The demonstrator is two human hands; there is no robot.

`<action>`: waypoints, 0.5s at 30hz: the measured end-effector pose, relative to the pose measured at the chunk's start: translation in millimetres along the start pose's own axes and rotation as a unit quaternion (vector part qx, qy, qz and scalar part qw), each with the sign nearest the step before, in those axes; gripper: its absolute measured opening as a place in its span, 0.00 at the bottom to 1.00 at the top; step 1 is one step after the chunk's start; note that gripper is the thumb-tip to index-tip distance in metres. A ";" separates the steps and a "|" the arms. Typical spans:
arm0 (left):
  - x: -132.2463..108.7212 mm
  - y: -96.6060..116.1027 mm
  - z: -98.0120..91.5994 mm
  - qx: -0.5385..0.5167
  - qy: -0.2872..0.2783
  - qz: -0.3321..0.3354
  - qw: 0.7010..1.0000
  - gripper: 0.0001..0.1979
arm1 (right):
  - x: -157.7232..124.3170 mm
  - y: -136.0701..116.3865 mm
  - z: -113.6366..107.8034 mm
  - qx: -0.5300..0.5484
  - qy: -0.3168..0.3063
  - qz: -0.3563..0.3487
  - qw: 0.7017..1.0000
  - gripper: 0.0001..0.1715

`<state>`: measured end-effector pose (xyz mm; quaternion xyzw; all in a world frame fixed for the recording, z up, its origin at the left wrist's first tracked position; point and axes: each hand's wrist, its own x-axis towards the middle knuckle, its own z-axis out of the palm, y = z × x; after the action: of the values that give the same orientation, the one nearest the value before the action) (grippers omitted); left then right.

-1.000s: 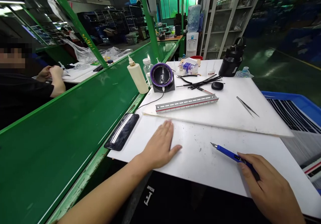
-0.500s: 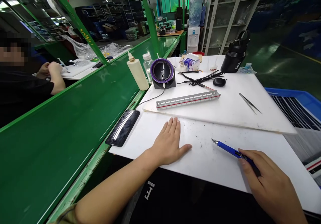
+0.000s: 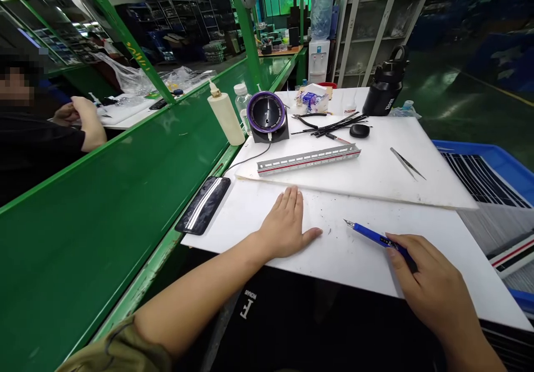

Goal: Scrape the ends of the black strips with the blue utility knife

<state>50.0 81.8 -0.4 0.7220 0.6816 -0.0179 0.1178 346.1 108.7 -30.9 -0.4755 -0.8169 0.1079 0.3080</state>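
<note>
My left hand (image 3: 286, 224) lies flat on the white board (image 3: 246, 205), fingers stretched forward and thumb out to the right. Nothing is under it that I can see. My right hand (image 3: 429, 272) is wrapped round a blue craft knife (image 3: 369, 234), whose metal blade points left, low over the board. Small dark specks lie between the two hands. Beyond them, a grey slotted metal strip (image 3: 308, 159) with a red line rests on a thick white foam sheet (image 3: 375, 180). A pair of tweezers (image 3: 406, 163) lies on the foam at the right.
A phone (image 3: 204, 205) lies on the left edge beside the green partition (image 3: 104, 177). Behind stand a cream bottle (image 3: 226, 119), a small round fan (image 3: 267, 115), pliers (image 3: 308, 120), black strips (image 3: 334, 125) and a black flask (image 3: 384, 85). A blue crate (image 3: 500, 155) is at right; a co-worker sits left.
The view has shifted slightly, and more of the right-hand crate shows. My left hand stays flat on the board; my right hand keeps its hold on the craft knife.
</note>
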 end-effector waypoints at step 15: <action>6.8 -1.5 -4.1 0.007 -0.011 0.098 0.995 0.48 | 3.4 -6.2 -1.7 0.001 0.001 -0.005 1.000 0.16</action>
<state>48.4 89.4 2.1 0.7861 0.6059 -0.0190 0.1212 341.5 108.1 -25.3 -0.4714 -0.8189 0.1067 0.3095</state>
